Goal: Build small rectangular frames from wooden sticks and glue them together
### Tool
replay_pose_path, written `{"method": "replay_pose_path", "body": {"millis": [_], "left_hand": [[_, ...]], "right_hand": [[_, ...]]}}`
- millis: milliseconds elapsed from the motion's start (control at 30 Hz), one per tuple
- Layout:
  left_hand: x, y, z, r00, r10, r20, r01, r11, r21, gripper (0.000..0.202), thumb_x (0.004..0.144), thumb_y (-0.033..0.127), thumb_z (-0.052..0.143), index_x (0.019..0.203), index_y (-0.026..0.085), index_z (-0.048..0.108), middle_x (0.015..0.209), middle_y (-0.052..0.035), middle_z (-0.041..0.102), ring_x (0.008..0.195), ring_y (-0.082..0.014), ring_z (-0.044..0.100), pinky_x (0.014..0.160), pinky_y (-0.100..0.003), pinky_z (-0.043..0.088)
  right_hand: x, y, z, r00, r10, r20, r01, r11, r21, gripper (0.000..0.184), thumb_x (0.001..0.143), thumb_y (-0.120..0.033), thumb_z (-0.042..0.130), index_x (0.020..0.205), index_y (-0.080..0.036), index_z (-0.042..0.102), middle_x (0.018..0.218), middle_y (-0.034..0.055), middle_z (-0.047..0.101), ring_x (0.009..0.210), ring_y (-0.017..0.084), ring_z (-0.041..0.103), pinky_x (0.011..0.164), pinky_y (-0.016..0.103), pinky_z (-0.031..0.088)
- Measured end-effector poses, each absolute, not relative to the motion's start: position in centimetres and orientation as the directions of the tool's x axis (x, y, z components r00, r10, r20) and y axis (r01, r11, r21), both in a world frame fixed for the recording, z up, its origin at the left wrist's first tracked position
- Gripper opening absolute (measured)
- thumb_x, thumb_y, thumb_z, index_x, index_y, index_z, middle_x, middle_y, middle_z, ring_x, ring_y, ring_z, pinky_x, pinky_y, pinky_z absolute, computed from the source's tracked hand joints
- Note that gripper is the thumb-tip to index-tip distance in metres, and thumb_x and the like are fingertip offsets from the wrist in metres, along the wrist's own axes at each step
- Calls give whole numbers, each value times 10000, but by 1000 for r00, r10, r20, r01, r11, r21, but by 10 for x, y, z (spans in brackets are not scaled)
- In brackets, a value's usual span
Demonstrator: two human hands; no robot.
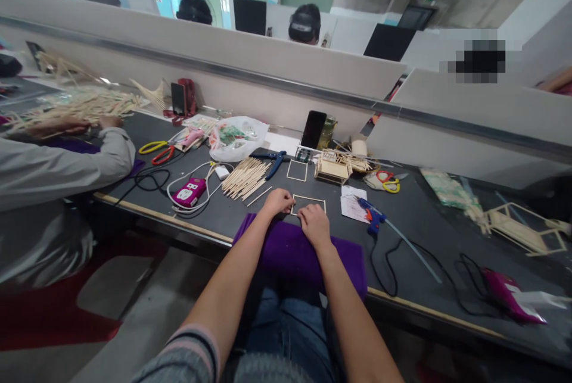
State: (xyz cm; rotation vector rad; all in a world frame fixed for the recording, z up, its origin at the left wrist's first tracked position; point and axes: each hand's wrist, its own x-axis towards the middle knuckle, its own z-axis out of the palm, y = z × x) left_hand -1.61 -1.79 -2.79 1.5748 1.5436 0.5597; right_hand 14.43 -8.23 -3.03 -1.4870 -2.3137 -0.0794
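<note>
My left hand [280, 201] pinches the left side of a small rectangular frame of thin wooden sticks [309, 198] on the dark table. Over the frame's near side lies my right hand [314, 223], its fingers bent and pressed together at the stick; their tips are partly hidden. Both forearms cross a purple cloth [286, 249] draped on the table edge. A second stick frame [297, 170] lies just beyond. Left of my hands are a pile of wooden sticks [244, 178] and one loose stick [260, 196].
A blue glue gun [374, 217] with its cord lies right, near a small wooden model [333, 167] and scissors [388, 181]. Dark blue pliers [276, 165], a plastic bag [236, 139] and a magenta power strip [189, 192] are left. A co-worker's sleeve [107, 148] is farther left.
</note>
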Motion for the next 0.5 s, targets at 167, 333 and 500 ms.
{"method": "replay_pose_path", "body": {"millis": [167,333,500], "left_hand": [[-16,-17,-28,145,958,-248,591,117,798,175,803,260,608,696,139,676,572,-5,661,527,-94,632,538,-166,481],[-17,-17,-27,148,959,-240,590,109,800,173,801,249,597,691,140,673,562,-1,655,528,-96,635,538,-168,479],[-17,-18,-25,150,959,-242,580,113,807,175,798,246,598,676,139,665,554,-3,651,528,-107,640,540,-181,487]], "right_hand": [[144,-82,-31,-367,863,348,886,437,-151,191,929,-247,498,830,-214,658,838,57,600,836,201,458,719,312,320],[144,-82,-31,-361,865,349,887,434,-157,208,937,-252,487,824,-209,656,843,55,603,839,198,461,726,309,325],[144,-83,-29,-362,868,341,888,432,-158,207,937,-250,486,827,-211,657,840,59,602,837,200,462,716,309,323]]}}
